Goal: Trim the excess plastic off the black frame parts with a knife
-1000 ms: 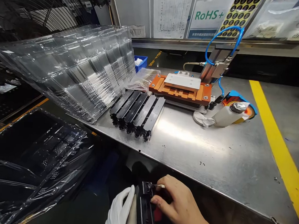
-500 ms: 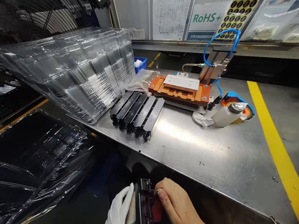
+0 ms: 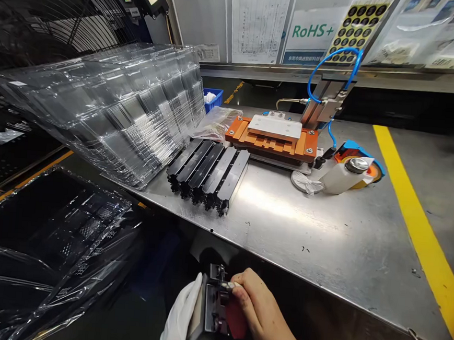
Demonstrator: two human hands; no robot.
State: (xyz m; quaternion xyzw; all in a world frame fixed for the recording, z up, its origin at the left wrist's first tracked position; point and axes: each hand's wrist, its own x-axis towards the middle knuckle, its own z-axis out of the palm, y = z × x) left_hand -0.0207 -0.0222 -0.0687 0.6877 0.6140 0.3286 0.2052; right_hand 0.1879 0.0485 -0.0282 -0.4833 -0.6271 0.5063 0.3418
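Note:
My left hand (image 3: 181, 315), in a white glove, is closed around a black plastic housing (image 3: 211, 307) with clips and notches along its side. It is held in front of the table's near edge. My bare right hand (image 3: 260, 311) pinches a small metal-tipped tool (image 3: 227, 285), whose tip meets the upper part of the housing's notched side. A red piece (image 3: 237, 317) shows below the right fingers; whether it belongs to the tool cannot be made out. On the table, several similar black housings (image 3: 208, 171) lie side by side in a row.
Stacked clear plastic trays (image 3: 137, 105) rise at the left. An orange fixture (image 3: 271, 137) with blue air tubing stands behind the housings. A white bottle (image 3: 344, 176) and a tape roll (image 3: 374, 168) sit right of it. Black plastic sheeting (image 3: 48, 245) covers something at lower left.
The housing has tilted and shifted slightly left and up in my hands. My right hand has moved a little left with it, and more of the metal tip and red piece shows.

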